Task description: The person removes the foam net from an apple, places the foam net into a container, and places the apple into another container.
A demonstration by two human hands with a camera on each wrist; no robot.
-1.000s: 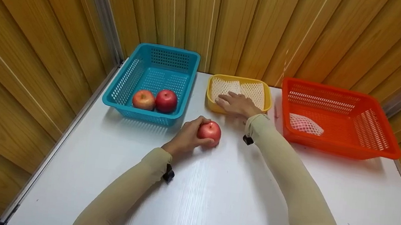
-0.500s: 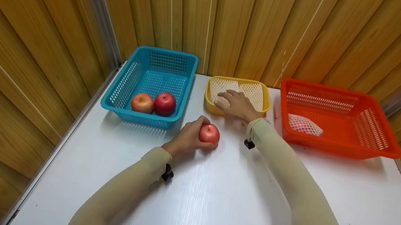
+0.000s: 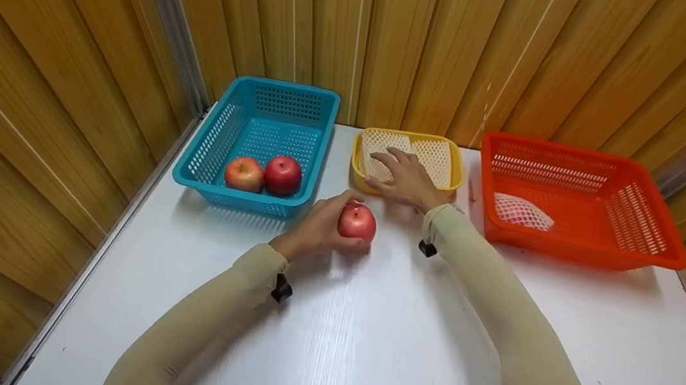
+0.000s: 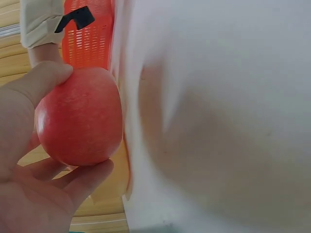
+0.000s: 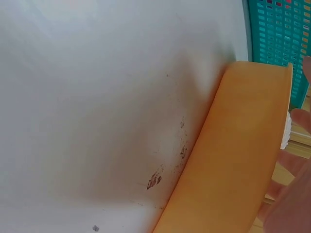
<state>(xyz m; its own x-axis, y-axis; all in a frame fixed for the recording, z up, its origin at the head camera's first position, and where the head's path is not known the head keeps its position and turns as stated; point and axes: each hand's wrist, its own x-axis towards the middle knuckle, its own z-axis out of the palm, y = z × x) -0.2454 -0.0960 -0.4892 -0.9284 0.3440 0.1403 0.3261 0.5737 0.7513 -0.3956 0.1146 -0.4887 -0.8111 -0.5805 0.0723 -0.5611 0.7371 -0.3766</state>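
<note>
My left hand (image 3: 320, 225) grips a red apple (image 3: 358, 221) by its left side, thumb near and fingers behind. In the left wrist view the thumb lies on one side of the apple (image 4: 82, 116) and fingertips support the other. My right hand (image 3: 407, 180) reaches over the front rim of a small yellow basket (image 3: 455, 183), its fingers spread and lightly bent over white foam nets (image 3: 431, 157). In the right wrist view the yellow basket's wall (image 5: 223, 145) hides part of the nets, and the fingers pass above its rim.
A blue basket (image 3: 189, 178) at left holds two apples (image 3: 283, 175). On the right, a red basket (image 3: 582, 249) contains a net-wrapped apple (image 3: 520, 213). All three baskets stand on the white table (image 3: 402, 354) before wood-panelled walls (image 3: 398, 44).
My left hand and the apple have shifted slightly away from me. The right hand stays over the yellow basket, its fingers changing position a little on the nets.
</note>
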